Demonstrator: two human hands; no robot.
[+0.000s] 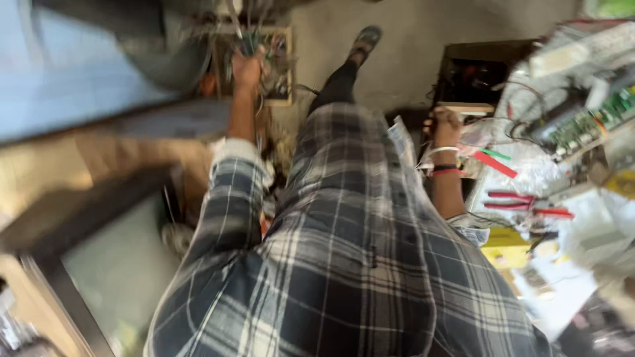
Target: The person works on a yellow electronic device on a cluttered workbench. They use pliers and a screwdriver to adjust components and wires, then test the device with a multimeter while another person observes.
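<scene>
Hands occupy opposite sides of the plaid-shirted torso, seen from above in a blurred view. Left hand (248, 66) extends forward and down into an open wooden box (286, 66) that stands on the floor (410, 39); the box holds a tangle of wires and small parts (270, 56). The left grip appears closed into that tangle, with the fingers curled among the wires, though blur prevents identifying which item is held. The reach looks set by the box's low position: the arm is straight and the sleeve is drawn back from the wrist. Right hand (444, 127) sits at the near edge of the cluttered worktop (562, 291), just below a pale wooden strip (466, 108) at the front of a dark open box (486, 69). The right fingers look curled against that edge, apparently for support during the lean; whether this grip encloses anything cannot be determined. Dark and red bands (444, 170) circle the right wrist. Red-handled pliers (522, 203) lie on the worktop near the right forearm, apart from the hand. A green circuit board (582, 125) lies further right, and a sandalled foot (365, 39) rests on the floor beyond the wooden box.
</scene>
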